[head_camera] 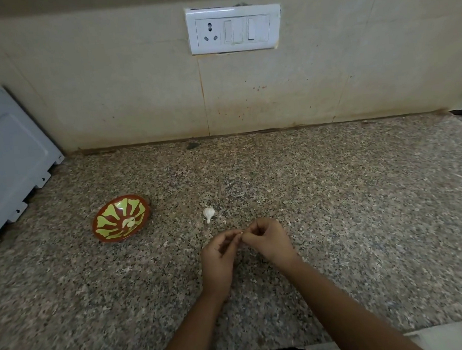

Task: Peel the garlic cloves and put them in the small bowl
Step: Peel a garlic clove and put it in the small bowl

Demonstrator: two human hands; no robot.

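A small red bowl (121, 218) with a yellow-green petal pattern sits on the granite counter at the left; a pale peeled clove (129, 222) lies inside it. A white garlic bulb piece (208, 213) with a short stem lies on the counter just beyond my hands. My left hand (219, 257) and my right hand (267, 240) meet fingertip to fingertip and pinch a small garlic clove (240, 233) between them; only a pale sliver of it shows, the rest is hidden by my fingers.
The speckled granite counter (332, 210) runs back to a beige tiled wall with a white socket and switch panel (233, 28). A light grey appliance panel (12, 163) leans at the far left. The counter's front edge (443, 332) lies near my right forearm.
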